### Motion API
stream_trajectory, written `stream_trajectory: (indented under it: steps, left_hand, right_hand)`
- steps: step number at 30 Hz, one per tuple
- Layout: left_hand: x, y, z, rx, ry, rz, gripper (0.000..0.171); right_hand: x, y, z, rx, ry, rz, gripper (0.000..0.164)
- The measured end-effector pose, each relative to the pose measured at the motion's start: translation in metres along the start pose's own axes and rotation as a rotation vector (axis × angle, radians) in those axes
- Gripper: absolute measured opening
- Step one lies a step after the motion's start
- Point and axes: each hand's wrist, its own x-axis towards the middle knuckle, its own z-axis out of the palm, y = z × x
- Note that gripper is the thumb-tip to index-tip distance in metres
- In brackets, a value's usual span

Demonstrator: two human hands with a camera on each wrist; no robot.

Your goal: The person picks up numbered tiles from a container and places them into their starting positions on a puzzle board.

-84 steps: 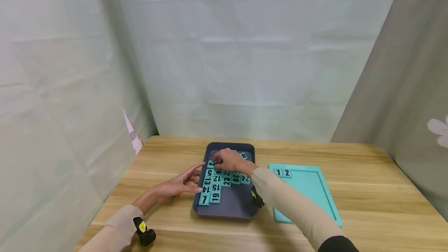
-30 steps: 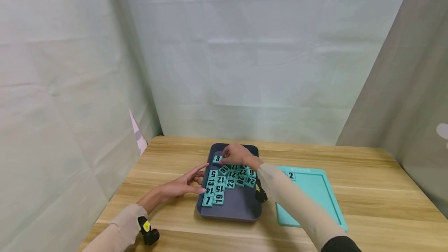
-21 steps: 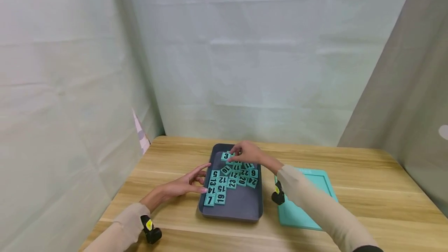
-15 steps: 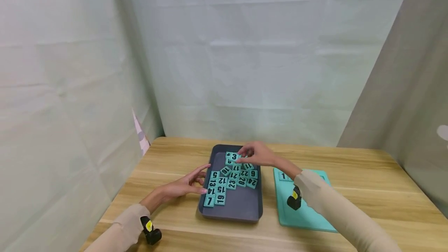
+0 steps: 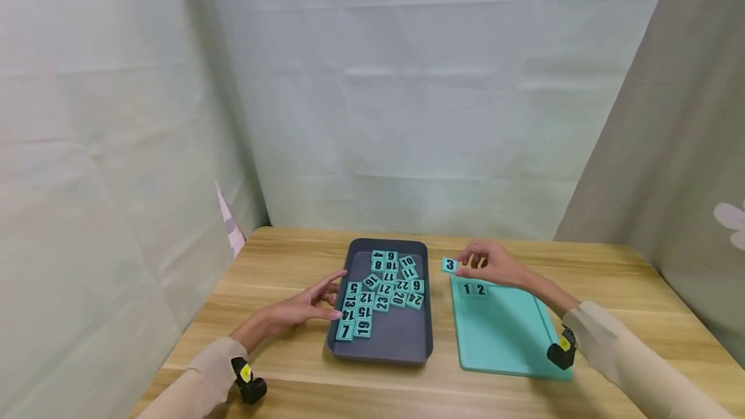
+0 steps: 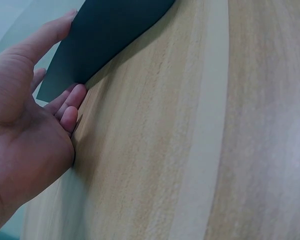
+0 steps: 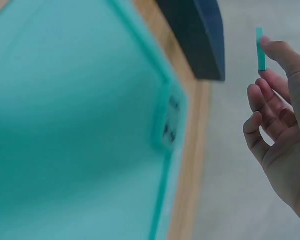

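Observation:
My right hand (image 5: 495, 265) pinches a teal number tile marked 3 (image 5: 449, 265) between thumb and fingers, above the far left corner of a teal board (image 5: 506, 335). In the right wrist view the tile (image 7: 261, 49) is seen edge-on. Tiles 1 (image 5: 467, 289) and 2 (image 5: 481, 290) lie side by side in the board's far left corner. My left hand (image 5: 302, 306) rests against the left side of a dark grey tray (image 5: 401, 344), fingers spread, thumb and fingertips touching its wall (image 6: 110, 35). Many teal number tiles lie in the tray, turned various ways.
The tray and board stand side by side on a wooden table (image 5: 279, 367), a narrow strip of wood between them. Pale cloth (image 5: 436, 115) hangs behind the table and on both sides. A black wrist camera (image 5: 562, 349) sits on my right wrist.
The right hand has slid tile 3 across the tray, lifted it out and carried it right to above the board's far edge. The left hand stays at the tray's side.

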Motion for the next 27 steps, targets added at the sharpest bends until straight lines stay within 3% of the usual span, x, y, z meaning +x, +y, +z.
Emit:
stream_trajectory:
  steps: [12, 27]
  left_hand:
    - [0.0, 0.001, -0.001, 0.012, 0.004, -0.007, 0.085]
    - [0.001, -0.003, -0.001, 0.01, 0.006, -0.013, 0.085]
  right_hand:
    - [-0.052, 0.04, -0.019, -0.081, 0.051, 0.033, 0.018]
    - [-0.082, 0.063, -0.022, -0.159, 0.012, 0.05, 0.021]
